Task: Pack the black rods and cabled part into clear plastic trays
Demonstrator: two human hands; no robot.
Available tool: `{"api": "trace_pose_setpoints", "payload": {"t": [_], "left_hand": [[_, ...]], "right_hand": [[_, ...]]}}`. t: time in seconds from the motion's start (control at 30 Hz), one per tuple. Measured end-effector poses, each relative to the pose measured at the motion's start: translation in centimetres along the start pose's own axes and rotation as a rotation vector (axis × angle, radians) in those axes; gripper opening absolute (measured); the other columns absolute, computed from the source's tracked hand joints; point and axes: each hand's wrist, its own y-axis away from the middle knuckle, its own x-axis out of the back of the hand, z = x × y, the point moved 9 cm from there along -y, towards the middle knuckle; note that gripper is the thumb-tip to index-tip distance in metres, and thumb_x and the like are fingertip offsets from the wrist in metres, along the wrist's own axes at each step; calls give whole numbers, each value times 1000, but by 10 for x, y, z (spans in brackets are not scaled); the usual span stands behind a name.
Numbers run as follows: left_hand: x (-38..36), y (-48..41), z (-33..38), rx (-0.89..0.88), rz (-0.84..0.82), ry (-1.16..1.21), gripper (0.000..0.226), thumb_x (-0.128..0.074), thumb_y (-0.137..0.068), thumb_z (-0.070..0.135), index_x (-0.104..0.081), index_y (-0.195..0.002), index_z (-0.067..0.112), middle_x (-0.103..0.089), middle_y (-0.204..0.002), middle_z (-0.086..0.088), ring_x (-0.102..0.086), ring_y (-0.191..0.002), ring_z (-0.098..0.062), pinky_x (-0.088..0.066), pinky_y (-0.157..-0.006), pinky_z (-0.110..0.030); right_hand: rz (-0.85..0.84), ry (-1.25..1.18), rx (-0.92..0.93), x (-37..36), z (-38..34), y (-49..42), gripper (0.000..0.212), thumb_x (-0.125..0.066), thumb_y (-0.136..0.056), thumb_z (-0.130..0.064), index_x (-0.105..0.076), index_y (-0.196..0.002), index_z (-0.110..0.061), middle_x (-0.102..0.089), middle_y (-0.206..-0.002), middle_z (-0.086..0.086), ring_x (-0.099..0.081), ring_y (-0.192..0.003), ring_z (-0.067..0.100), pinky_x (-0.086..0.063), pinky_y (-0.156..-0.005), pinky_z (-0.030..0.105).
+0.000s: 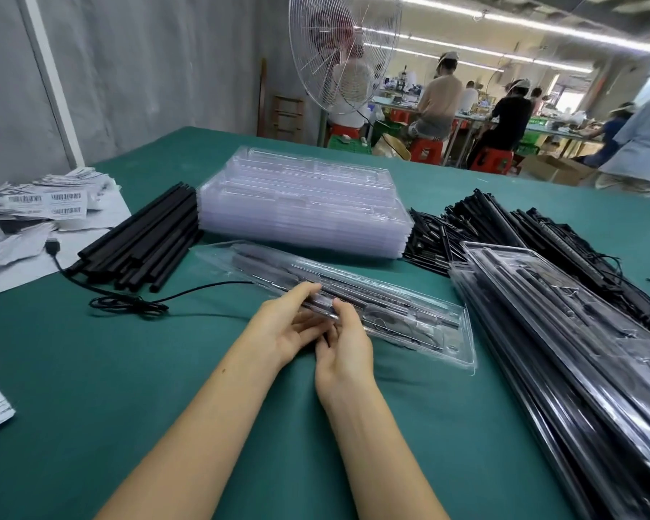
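— Head view: where do we have our hands?
— Both at the near edge of the clear tray [391,305], which lies slantwise on the green table [91,369]. Our left hand [293,324] pinches that edge, one finger flat on top and the rest loosely curled beneath. Our right hand [342,343] touches the left, its thumb on the rim and its fingers tucked under.
— And the parts?
— A black rod [353,290] lies inside the tray. Loose black rods [147,242] are piled to the left, with cabled parts [503,227] and filled trays [560,332] to the right.
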Motion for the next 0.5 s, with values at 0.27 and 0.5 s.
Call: {"api": "trace_pose_setpoints", "payload": {"t": [0.27,0.5], "left_hand": [[-9,2,-10,65,58,210,15,-65,-84,1,-53,-75,4,-57,-67,-12,-59,-57,-23,-53,-46,-28],[-12,5,-4,123,-3,235,20,-49,-90,-8,-52,-71,-1,-55,-66,-13,-57,-56,-19,-51,-39,-23]], "right_hand": [[-105,-60,20,-15,9,10,18,-49,-93,-3,-61,-86,-15,-68,-72,3,-65,-64,11,-51,-61,21],[-47,-89,105,-10,4,9,22,-49,-91,3,-63,-108,-3,-66,-111,13,-63,-103,22,-51,-80,21]]}}
